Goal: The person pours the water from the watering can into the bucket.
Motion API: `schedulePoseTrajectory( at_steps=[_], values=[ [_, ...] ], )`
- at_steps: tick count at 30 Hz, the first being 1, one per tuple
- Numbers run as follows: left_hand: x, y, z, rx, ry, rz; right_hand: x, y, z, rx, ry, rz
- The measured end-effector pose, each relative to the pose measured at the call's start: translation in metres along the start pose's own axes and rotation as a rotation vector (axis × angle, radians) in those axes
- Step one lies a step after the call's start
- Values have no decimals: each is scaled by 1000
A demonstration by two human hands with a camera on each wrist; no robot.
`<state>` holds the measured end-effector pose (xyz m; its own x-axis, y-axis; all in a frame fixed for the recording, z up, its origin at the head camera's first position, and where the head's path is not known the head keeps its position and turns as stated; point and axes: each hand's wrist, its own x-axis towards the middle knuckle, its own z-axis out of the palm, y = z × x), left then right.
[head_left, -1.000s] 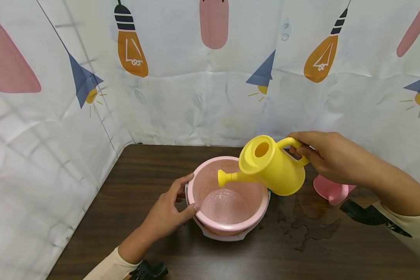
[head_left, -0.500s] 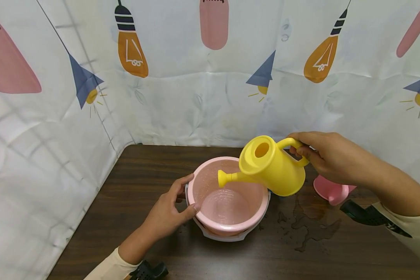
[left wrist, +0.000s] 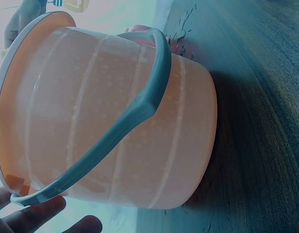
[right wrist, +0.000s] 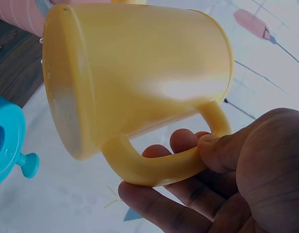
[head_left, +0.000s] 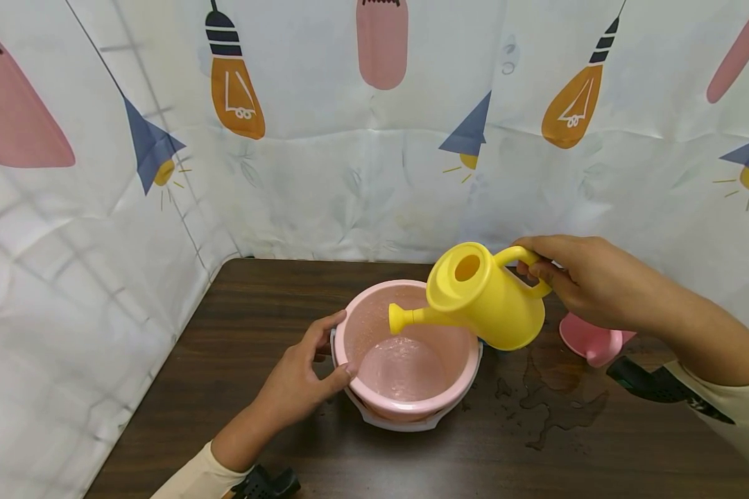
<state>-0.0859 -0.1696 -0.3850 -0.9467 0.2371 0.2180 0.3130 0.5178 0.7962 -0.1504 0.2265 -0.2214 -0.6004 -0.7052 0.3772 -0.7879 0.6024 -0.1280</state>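
Observation:
A pink bucket (head_left: 458,371) with a pale grey handle (left wrist: 135,114) folded down stands on the dark wooden table (head_left: 256,305); water lies in its bottom. My left hand (head_left: 299,378) grips the bucket's left rim, thumb on the lip. My right hand (head_left: 583,277) holds a yellow watering can (head_left: 493,305) by its handle (right wrist: 159,167), tilted with the spout (head_left: 406,317) over the bucket. In the right wrist view my fingers (right wrist: 183,145) curl through the handle of the watering can (right wrist: 140,73).
A pink cup-like object (head_left: 589,339) lies on the table behind my right forearm. A water puddle (head_left: 555,395) spreads right of the bucket. A turquoise object (right wrist: 8,145) shows at the left of the right wrist view. A printed curtain (head_left: 349,138) walls the table's back and left.

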Motion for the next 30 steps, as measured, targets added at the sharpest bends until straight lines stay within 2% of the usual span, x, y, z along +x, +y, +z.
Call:
schedulePoseTrajectory(
  at_steps=[30],
  values=[
    [0, 0, 0, -4, -3, -7, 0, 1, 0, 5, 8, -14]
  ],
)
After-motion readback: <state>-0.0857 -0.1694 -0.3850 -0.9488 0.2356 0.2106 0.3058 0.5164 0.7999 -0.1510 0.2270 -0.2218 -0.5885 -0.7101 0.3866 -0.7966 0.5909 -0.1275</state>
